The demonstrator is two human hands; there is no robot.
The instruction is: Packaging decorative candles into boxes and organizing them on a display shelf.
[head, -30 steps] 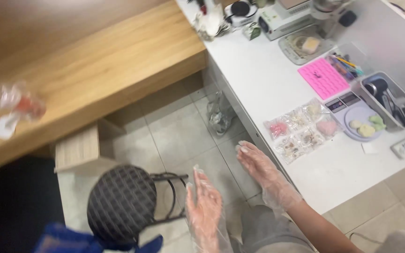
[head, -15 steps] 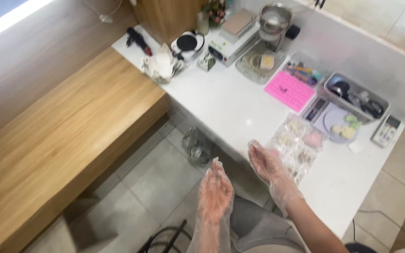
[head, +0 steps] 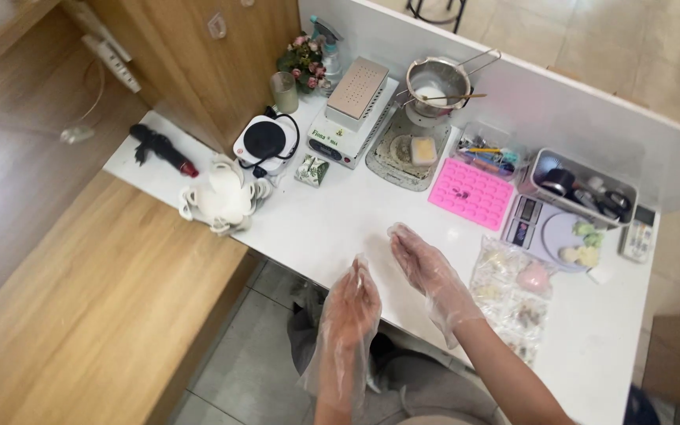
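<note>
Both your gloved hands are spread flat and hold nothing: left hand at the white table edge, right hand above it, pink mould beyond, well apart.

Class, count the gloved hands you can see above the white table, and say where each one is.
2. The left hand, in a clear loose glove, hovers at the near edge of the white table. The right hand, gloved too, is over the table, near the pink mould. Neither holds anything.

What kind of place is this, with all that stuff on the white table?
Probably a small home craft bench for melting and moulding, perhaps soap or wax: a pink silicone mould, a metal melting pot, a small hotplate.
</note>
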